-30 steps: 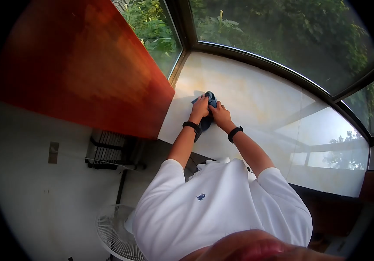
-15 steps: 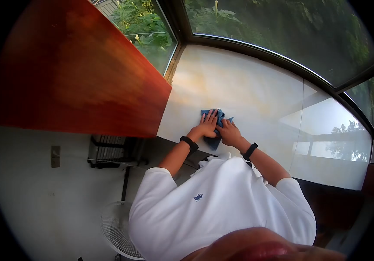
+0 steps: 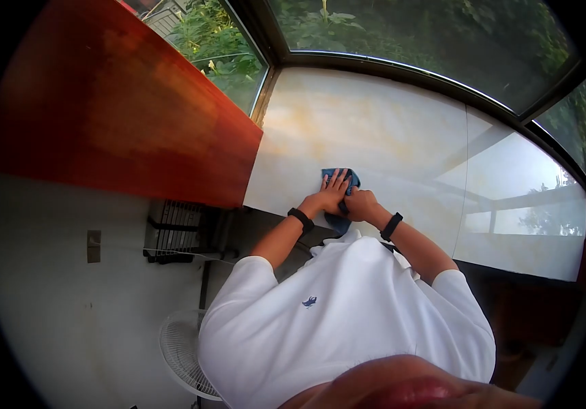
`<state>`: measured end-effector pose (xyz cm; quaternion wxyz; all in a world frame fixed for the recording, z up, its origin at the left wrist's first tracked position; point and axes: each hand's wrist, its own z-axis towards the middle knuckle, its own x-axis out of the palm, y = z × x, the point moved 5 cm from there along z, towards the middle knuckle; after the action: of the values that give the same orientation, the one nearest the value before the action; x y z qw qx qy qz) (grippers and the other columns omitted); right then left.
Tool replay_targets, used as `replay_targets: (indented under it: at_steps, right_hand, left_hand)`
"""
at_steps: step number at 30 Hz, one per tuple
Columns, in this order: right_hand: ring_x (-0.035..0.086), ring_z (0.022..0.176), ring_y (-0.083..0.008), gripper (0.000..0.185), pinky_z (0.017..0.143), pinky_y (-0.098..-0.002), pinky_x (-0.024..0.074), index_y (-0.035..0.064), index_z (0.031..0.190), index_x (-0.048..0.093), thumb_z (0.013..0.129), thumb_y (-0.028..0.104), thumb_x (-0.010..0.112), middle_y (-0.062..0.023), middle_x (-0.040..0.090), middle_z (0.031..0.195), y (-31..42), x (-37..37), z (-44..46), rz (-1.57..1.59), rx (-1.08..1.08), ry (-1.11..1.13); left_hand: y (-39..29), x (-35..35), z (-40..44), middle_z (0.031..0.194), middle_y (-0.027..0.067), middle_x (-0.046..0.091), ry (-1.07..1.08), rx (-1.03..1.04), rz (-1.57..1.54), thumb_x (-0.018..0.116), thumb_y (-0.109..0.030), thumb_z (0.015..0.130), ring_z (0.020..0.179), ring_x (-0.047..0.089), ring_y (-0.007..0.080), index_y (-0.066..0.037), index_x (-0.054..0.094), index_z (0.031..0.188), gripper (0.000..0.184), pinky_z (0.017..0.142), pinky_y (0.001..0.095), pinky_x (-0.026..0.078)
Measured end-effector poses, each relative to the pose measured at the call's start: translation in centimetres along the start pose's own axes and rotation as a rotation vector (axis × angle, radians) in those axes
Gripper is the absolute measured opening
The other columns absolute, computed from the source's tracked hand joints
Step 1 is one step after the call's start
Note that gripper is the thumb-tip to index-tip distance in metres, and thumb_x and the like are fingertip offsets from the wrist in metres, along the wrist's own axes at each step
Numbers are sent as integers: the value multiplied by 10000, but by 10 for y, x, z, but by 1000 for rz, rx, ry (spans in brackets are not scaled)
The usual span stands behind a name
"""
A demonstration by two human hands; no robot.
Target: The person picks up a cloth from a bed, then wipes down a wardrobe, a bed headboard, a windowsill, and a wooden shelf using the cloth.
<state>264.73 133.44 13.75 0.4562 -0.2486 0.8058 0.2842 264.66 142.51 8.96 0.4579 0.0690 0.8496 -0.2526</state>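
Observation:
A blue cloth lies bunched on a glossy white marbled countertop, near its front edge. My left hand presses flat on the cloth, fingers stretched out and slightly spread. Close beside it, my right hand is closed, its fingers curled on the right side of the cloth. Both hands partly cover the cloth. A black band sits on each wrist.
A reddish-brown wooden panel borders the counter on the left. Framed windows rise behind it, with plants outside. Below left are a white fan, a dark slatted rack and a wall switch plate.
My right hand's fingers have gone from more extended to curled in on the cloth. The cloth's right corner is now tucked in. The view has shifted slightly.

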Motion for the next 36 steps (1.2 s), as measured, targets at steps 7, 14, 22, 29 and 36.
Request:
replay_targets:
  at_steps: [7, 14, 22, 29, 36]
  right_hand:
    - [667, 852, -293, 306, 691, -383, 546, 96, 922, 706, 687, 290, 678, -170, 651, 991, -9, -2, -24, 30, -56, 83]
    - [666, 822, -322, 325, 706, -407, 547, 67, 917, 695, 695, 303, 670, -202, 636, 953, -32, 15, -70, 61, -158, -133]
    - [657, 836, -321, 312, 717, -417, 544, 72, 894, 702, 691, 308, 690, -196, 637, 951, -98, 62, -165, 124, 6, -113]
    - [654, 733, -325, 301, 656, -424, 539, 92, 895, 693, 658, 276, 676, -168, 623, 883, -172, 94, -281, 259, 383, -218]
    - [654, 716, -335, 206, 624, -430, 539, 117, 784, 712, 624, 235, 659, -132, 657, 795, -205, 127, -334, 446, 861, -575]
  left_hand:
    - [-11, 11, -3, 1553, 195, -87, 86, 29, 20, 724, -536, 663, 1429, -108, 391, -1, 92, 1476, 1160, 1096, 618, 20]
    - [-54, 27, 0, 1540, 230, -114, 33, -90, 46, 731, -491, 664, 1408, -140, 443, -3, 45, 1477, 1171, 1071, 661, 8]
    - [-158, 66, 54, 1525, 255, -148, 113, 74, 92, 726, -471, 681, 1387, -177, 475, 6, 42, 1475, 1151, 1048, 687, -26]
    - [-280, 83, 135, 1532, 237, -140, 189, 435, 209, 736, -499, 678, 1394, -170, 460, -10, 69, 1472, 1147, 1029, 704, -23]
    - [-362, 78, 196, 1555, 185, -123, 463, 647, 325, 772, -419, 637, 1418, -160, 399, -95, 60, 1494, 1160, 1081, 618, -37]
